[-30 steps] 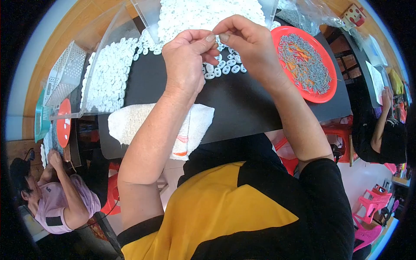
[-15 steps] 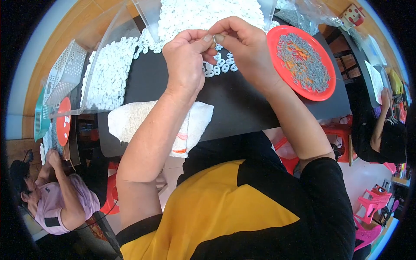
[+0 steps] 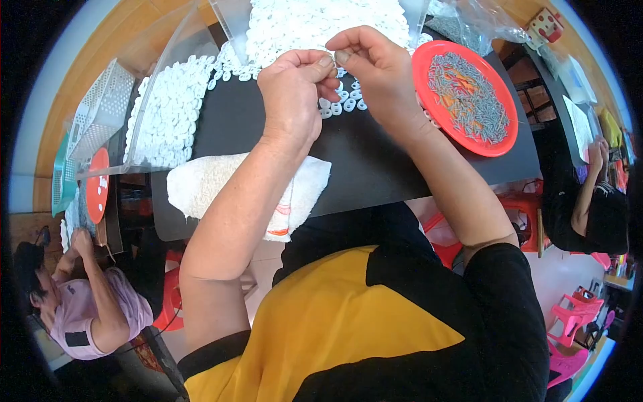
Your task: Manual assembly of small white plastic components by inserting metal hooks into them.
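My left hand [image 3: 288,94] is raised over the dark table, thumb and forefinger pinched together and the other fingers curled. Close beside it, my right hand [image 3: 383,77] has its thumb and bent forefinger nearly meeting the left fingertips. Something small and pale shows between the two hands, too hidden to name. Below and behind the fingers lie several loose white oval plastic pieces [image 3: 348,105] with holes. A large heap of the same white pieces [image 3: 328,27] fills a clear bin beyond my hands. To the right, a red plate [image 3: 511,120] holds many thin grey screw-like pieces [image 3: 462,97].
A white cloth [image 3: 201,184] lies at the near left table edge. Another clear bin [image 3: 124,169] of white pieces stands left, by a white basket [image 3: 104,110]. A plastic bag [image 3: 462,30] sits at the far right. One person [image 3: 100,308] works at left, another [image 3: 576,201] at right.
My hands have shifted only slightly, the left a little to the right and down. A few white pieces now show beside my right wrist at the plate's edge.
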A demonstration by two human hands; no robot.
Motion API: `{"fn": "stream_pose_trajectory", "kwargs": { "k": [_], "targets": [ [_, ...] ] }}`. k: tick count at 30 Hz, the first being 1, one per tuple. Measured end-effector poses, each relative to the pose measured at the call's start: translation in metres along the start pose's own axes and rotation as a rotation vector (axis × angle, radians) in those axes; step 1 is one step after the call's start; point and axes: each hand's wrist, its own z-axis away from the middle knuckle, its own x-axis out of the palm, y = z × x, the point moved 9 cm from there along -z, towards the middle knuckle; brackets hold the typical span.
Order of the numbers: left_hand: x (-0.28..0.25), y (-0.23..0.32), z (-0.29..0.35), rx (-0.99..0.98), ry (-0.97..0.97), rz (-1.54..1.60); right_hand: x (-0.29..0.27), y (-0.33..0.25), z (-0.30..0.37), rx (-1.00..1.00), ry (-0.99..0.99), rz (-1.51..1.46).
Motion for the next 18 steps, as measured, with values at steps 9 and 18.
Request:
{"fn": "stream_pose_trajectory", "kwargs": {
  "k": [9, 18],
  "targets": [
    [0.0, -0.003, 0.0, -0.005, 0.019, 0.048, -0.006, 0.002, 0.001, 0.007, 0.096, -0.01],
    [-0.005, -0.006, -0.005, -0.009, 0.007, 0.063, -0.006, 0.008, -0.003, 0.104, 0.019, -0.062]
  ]
}}
